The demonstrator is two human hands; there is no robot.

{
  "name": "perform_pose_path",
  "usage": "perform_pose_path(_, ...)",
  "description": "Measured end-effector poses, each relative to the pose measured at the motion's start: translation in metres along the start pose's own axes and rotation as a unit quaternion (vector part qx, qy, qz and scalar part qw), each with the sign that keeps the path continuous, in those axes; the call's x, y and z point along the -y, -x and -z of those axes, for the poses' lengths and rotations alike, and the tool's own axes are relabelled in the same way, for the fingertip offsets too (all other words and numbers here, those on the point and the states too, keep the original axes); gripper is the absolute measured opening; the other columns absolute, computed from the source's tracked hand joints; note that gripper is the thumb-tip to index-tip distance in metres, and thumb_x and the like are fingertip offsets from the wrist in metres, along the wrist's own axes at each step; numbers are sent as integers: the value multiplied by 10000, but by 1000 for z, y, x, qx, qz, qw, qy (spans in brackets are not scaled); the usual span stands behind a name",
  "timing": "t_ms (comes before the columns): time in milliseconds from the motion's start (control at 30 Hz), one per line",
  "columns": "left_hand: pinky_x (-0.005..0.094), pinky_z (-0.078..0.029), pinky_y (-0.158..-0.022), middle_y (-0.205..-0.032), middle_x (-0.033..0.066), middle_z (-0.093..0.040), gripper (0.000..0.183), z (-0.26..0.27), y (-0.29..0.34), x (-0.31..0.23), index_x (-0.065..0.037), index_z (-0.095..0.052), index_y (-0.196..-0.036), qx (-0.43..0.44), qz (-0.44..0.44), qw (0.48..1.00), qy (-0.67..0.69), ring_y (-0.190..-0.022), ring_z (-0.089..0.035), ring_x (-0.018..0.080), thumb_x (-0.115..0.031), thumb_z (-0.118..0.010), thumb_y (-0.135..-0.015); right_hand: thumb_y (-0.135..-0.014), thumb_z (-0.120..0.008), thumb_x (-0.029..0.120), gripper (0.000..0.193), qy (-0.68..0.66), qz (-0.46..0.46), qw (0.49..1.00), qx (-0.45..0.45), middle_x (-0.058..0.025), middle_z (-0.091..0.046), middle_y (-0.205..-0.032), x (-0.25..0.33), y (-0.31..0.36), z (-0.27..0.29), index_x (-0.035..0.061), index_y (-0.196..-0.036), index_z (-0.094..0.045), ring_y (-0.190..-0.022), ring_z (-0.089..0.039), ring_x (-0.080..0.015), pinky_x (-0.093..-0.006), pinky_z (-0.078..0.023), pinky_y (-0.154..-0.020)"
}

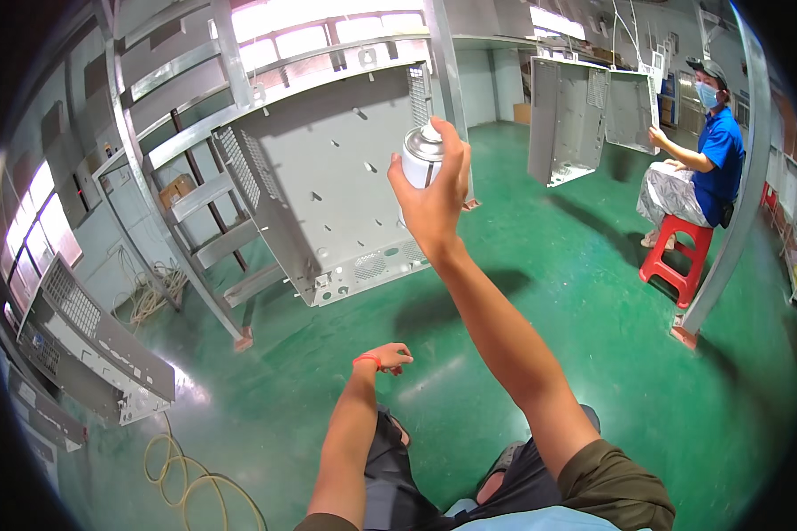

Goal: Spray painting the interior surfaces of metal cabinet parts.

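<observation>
My right hand (438,199) is raised and wrapped round a white and silver spray can (423,146), its index finger on the nozzle at the top. Just beyond the can hangs a large grey sheet-metal housing (328,177) with perforated side panels, small studs and a punched lower edge. Between can and housing I cannot see contact. My left hand (390,357), with a red band at the wrist, hovers low over my knee. Its fingers are loosely bent and apart, with nothing visible in them.
A metal frame (133,168) stands left of the housing. More grey panels (97,345) lean at the far left. A hose (186,473) coils on the green floor. At right, a person in blue (722,150) sits on a red stool (677,257), touching another hanging housing (630,106).
</observation>
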State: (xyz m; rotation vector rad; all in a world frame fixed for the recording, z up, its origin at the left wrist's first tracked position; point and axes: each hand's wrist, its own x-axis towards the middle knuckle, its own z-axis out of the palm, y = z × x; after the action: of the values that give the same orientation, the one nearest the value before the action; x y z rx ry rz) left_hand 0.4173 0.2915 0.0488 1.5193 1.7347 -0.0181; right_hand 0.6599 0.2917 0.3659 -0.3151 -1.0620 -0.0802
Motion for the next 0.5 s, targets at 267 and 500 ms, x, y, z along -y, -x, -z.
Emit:
perform_pose_path(267,278,-487,-640,-992,99,-749,415,-5,-23,-3,-128,-615,-1341,2,-15,999,34,-894,-724,165,-411,-652,-1040,-823,-867,27,817,-176,-78,976,100,-152,-618,-1314,33,17,-11,101,-1518,-444,-1093,-666,-253,-417,-562,-952)
perform_pose_path(500,289,-492,-618,-954,102,-775,390,-9,-15,-30,-108,-615,-1277,2,7,1000,4,-814,-745,165,-398,-690,-1029,-818,-861,37,784,-371,-116,900,197,-140,-645,-1259,88,33,-45,134,-1493,-474,-1054,-680,-238,-392,-568,-924)
